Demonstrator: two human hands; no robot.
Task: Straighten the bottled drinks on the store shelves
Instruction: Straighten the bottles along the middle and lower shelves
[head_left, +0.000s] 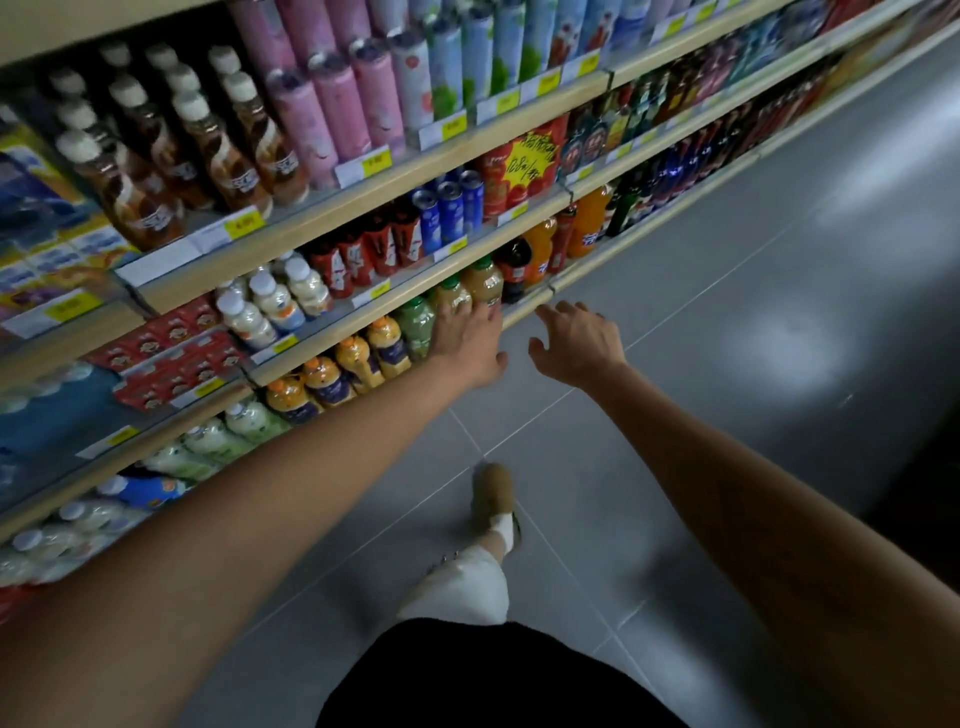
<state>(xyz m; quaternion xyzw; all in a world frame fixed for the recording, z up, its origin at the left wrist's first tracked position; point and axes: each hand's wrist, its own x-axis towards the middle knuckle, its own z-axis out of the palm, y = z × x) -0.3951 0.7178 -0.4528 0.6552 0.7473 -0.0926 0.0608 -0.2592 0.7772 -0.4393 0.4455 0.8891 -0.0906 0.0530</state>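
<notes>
Shop aisle, smooth grey tile floor (727, 312), long wood-edged shelves (337, 205). Round plastic juice bottles (483, 283) on low shelf. Left hand (467, 338) flat on them; right hand (576, 343) spread, empty

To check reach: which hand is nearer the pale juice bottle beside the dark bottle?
Left. The left hand touches the pale juice bottle; the right hand hovers apart, to its right.

Packed bottles (484, 281) block lft; aisle floor (727, 374) free rt.
</notes>
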